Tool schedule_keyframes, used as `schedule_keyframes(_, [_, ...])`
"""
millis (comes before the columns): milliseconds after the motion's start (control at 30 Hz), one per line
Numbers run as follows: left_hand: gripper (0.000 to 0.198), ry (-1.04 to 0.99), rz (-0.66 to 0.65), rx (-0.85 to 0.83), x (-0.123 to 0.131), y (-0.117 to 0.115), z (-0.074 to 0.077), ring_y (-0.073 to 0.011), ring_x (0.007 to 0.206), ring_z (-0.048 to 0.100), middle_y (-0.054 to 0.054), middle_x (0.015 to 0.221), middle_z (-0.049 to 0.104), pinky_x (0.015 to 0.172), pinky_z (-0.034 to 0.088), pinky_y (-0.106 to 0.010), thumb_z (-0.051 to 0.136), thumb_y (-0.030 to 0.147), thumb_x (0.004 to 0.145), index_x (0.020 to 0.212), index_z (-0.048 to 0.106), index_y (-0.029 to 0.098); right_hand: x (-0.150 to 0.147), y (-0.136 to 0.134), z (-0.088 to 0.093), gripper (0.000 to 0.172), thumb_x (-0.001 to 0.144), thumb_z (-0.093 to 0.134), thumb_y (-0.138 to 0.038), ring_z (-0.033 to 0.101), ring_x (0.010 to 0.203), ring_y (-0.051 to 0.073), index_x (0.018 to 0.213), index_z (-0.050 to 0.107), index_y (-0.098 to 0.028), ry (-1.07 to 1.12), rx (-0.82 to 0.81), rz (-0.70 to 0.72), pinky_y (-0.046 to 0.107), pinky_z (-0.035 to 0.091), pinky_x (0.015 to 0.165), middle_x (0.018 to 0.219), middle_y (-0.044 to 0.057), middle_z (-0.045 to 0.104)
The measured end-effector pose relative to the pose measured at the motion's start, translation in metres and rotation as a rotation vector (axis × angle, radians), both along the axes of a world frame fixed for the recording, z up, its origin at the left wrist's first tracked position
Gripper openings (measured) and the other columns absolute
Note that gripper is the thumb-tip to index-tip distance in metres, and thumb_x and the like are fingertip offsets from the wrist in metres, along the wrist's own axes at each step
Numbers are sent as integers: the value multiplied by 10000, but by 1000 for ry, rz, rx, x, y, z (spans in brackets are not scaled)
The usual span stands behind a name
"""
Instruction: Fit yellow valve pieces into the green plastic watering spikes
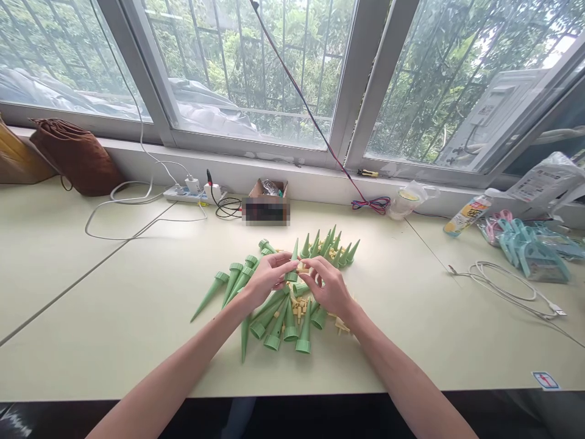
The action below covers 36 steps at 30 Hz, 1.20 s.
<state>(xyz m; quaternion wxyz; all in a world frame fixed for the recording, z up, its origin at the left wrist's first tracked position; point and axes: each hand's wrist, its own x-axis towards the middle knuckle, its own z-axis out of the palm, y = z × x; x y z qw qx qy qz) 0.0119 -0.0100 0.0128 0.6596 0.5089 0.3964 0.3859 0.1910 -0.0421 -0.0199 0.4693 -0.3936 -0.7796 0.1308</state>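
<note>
My left hand (269,275) is closed on a green plastic watering spike (295,253), its tip pointing up and its ribbed cap at the bottom. My right hand (329,286) pinches a small cream-yellow plastic valve (301,266) close against the spike's side; whether it is seated there I cannot tell. Below my hands lie several loose green spikes (274,332) around a heap of yellow valves (299,308). More spikes (235,277) lie to the left. Behind my right hand, a group of spikes (326,244) stands tip up, with yellow parts among them.
At the back are a power strip (183,194) with cables, a small cardboard box (269,188) and a plastic cup (402,201). A brown drawstring bag (75,155) stands far left. A bottle (470,213), bagged items (530,247) and a white cable (503,286) lie to the right.
</note>
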Motion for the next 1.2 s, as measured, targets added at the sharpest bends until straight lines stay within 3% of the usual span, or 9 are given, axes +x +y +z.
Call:
schedule_keyframes(433, [329, -2, -21, 2, -1, 2, -5, -9, 493, 254, 21, 771, 437, 411, 222, -159, 762, 429, 749, 878, 650, 148, 2, 4, -2, 222, 994, 468, -224, 615, 792, 152, 1182, 586, -208, -35, 28, -2, 260, 499, 636, 1011, 79, 633])
schedule_keyframes(600, [351, 8, -12, 8, -1, 1, -4, -26, 509, 277, 29, 744, 431, 412, 229, -164, 771, 443, 732, 877, 641, 152, 2, 3, -2, 239, 1006, 443, -252, 581, 739, 143, 1198, 578, -205, -50, -3, -6, 254, 480, 625, 963, 68, 610])
schedule_keyframes(700, [360, 27, -22, 52, 0, -1, -1, -56, 573, 354, 1, 791, 503, 417, 242, -158, 755, 456, 743, 914, 644, 160, 3, 2, -2, 226, 1008, 433, -260, 540, 691, 139, 1171, 577, -194, -60, -28, -10, 252, 447, 605, 907, 57, 589])
schedule_keyframes(833, [370, 66, -55, 143, -1, -3, 1, -80, 619, 404, -37, 862, 580, 421, 252, -156, 719, 460, 776, 988, 639, 168, 3, 2, -2, 193, 1013, 410, -253, 514, 677, 141, 991, 588, -182, -81, -54, -12, 257, 421, 630, 829, 41, 571])
schedule_keyframes(1033, [353, 107, -82, 291, -1, -2, -1, -74, 558, 412, -22, 784, 591, 421, 275, -175, 699, 443, 797, 1014, 658, 167, 3, 3, -4, 286, 1024, 367, -271, 461, 612, 129, 790, 508, -187, -69, -111, -1, 256, 379, 591, 711, 9, 520])
schedule_keyframes(1200, [356, 86, -39, 225, 0, -2, -1, -62, 535, 381, -27, 795, 584, 414, 249, -177, 713, 445, 784, 1000, 660, 166, 2, 2, -2, 243, 1018, 408, -305, 521, 652, 136, 881, 569, -185, -23, -123, 11, 264, 423, 617, 771, 19, 579])
